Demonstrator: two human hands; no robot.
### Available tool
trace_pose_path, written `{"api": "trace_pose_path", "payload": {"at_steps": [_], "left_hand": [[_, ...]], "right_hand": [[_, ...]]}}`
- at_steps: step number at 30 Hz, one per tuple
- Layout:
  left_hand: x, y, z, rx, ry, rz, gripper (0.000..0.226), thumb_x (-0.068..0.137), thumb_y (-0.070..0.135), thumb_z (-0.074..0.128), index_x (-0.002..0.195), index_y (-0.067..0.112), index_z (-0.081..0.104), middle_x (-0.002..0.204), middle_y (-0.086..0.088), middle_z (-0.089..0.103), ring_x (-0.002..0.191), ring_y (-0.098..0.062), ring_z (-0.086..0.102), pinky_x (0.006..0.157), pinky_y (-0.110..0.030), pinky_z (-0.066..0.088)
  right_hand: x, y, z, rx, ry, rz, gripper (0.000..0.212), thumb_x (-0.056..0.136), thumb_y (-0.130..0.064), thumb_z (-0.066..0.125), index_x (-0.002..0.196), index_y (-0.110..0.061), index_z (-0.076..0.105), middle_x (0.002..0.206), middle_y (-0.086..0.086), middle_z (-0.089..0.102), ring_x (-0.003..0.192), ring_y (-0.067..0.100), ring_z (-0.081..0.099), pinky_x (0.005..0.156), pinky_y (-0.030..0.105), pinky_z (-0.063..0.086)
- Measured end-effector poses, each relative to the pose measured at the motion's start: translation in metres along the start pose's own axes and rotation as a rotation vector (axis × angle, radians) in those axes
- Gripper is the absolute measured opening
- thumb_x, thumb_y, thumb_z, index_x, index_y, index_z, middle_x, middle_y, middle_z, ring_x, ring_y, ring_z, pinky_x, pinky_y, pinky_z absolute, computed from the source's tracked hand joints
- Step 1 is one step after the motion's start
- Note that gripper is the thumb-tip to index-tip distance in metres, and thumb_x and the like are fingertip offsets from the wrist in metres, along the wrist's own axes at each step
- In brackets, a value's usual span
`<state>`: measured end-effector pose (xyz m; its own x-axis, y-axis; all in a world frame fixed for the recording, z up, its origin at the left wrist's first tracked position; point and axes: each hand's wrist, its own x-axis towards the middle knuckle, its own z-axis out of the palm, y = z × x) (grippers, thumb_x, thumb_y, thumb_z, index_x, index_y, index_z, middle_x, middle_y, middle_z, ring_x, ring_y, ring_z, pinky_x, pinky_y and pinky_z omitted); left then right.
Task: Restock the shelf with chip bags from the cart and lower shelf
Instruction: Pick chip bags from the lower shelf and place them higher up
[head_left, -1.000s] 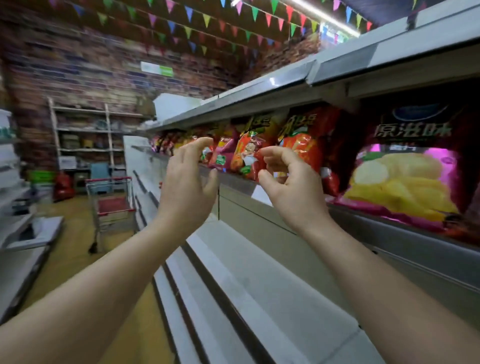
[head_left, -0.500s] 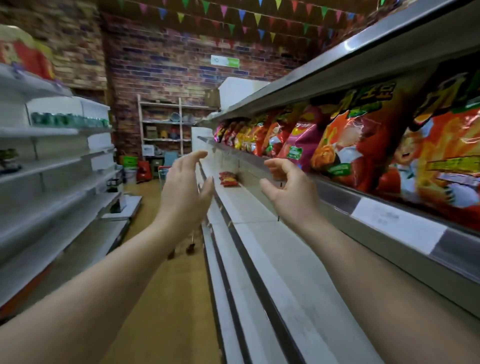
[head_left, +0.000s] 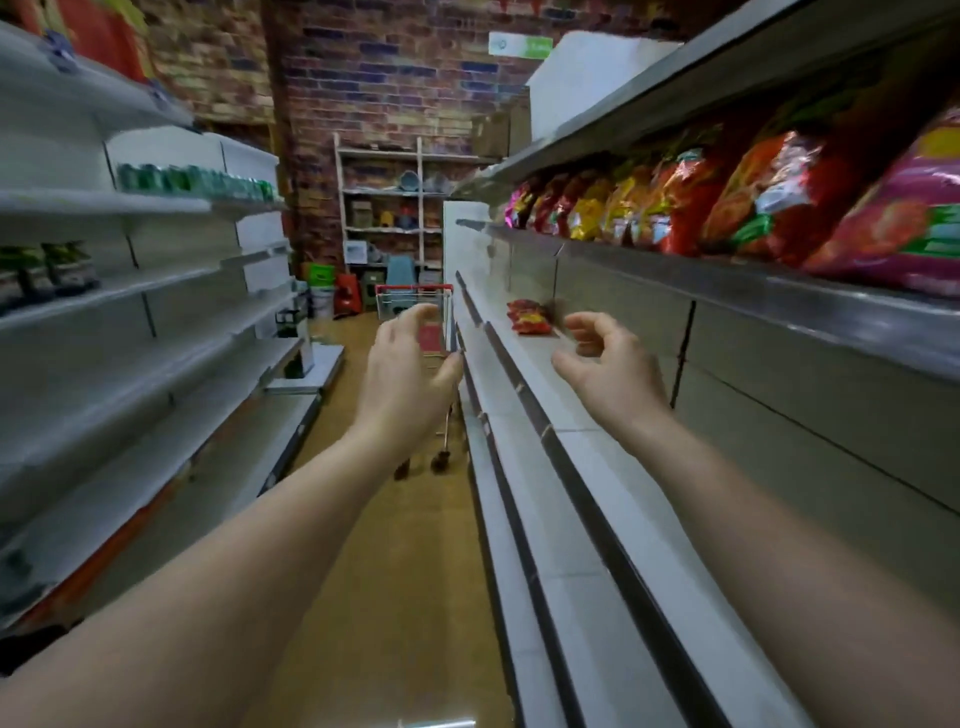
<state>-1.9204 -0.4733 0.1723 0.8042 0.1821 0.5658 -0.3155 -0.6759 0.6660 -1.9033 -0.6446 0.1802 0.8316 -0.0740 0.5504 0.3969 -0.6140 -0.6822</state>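
Observation:
A row of red, yellow and pink chip bags (head_left: 727, 208) stands on the upper right shelf (head_left: 779, 301). On the lower shelf (head_left: 530, 374) further down the aisle lie a few red chip bags (head_left: 530, 317). A small red-rimmed cart (head_left: 415, 306) stands in the aisle, partly hidden behind my left hand. Both arms reach forward along the aisle. My left hand (head_left: 405, 379) is held up with loosely curled fingers and holds nothing. My right hand (head_left: 608, 369) hovers over the lower shelf, fingers loosely curled and holding nothing, short of the red bags.
White shelving (head_left: 130, 332) lines the left side with green items and dark packets. A brick wall (head_left: 389, 83) and a white rack with bowls (head_left: 389, 197) close the far end. Buckets and stools stand on the wooden floor (head_left: 374, 571) beyond the cart.
The view has swung left from the upper shelf of chips to look down the aisle. Both hands have dropped lower, away from the upper bags, and remain without anything in them.

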Motion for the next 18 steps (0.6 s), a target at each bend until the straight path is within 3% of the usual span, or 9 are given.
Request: {"api": "trace_pose_path", "payload": {"at_steps": [6, 12, 18], "left_hand": [[0.103, -0.068, 0.018, -0.032, -0.049, -0.041, 0.051, 0.094, 0.023, 0.056, 0.142, 0.018, 0.036, 0.142, -0.003, 0.041, 0.127, -0.016, 0.042, 0.102, -0.030, 0.036], [0.197, -0.121, 0.062, -0.069, -0.107, -0.053, 0.048, 0.095, 0.023, 0.055, 0.139, 0.019, 0.039, 0.138, 0.000, 0.043, 0.109, -0.004, 0.039, 0.091, -0.023, 0.035], [0.284, -0.180, 0.140, -0.081, -0.097, -0.085, 0.048, 0.095, 0.020, 0.055, 0.140, 0.018, 0.038, 0.140, -0.002, 0.043, 0.123, -0.014, 0.044, 0.097, -0.029, 0.040]], "right_hand": [[0.088, 0.025, 0.085, 0.012, 0.021, 0.091, 0.035, 0.087, -0.019, 0.062, 0.122, -0.018, 0.056, 0.123, 0.002, 0.057, 0.100, 0.009, 0.049, 0.087, 0.025, 0.042], [0.173, 0.061, 0.147, -0.019, -0.010, 0.170, 0.038, 0.087, -0.019, 0.061, 0.124, -0.019, 0.055, 0.124, 0.002, 0.057, 0.106, 0.015, 0.053, 0.089, 0.028, 0.042], [0.263, 0.129, 0.209, -0.016, -0.054, 0.174, 0.039, 0.087, -0.018, 0.059, 0.125, -0.019, 0.054, 0.126, 0.002, 0.055, 0.109, 0.015, 0.051, 0.086, 0.026, 0.040]]}}
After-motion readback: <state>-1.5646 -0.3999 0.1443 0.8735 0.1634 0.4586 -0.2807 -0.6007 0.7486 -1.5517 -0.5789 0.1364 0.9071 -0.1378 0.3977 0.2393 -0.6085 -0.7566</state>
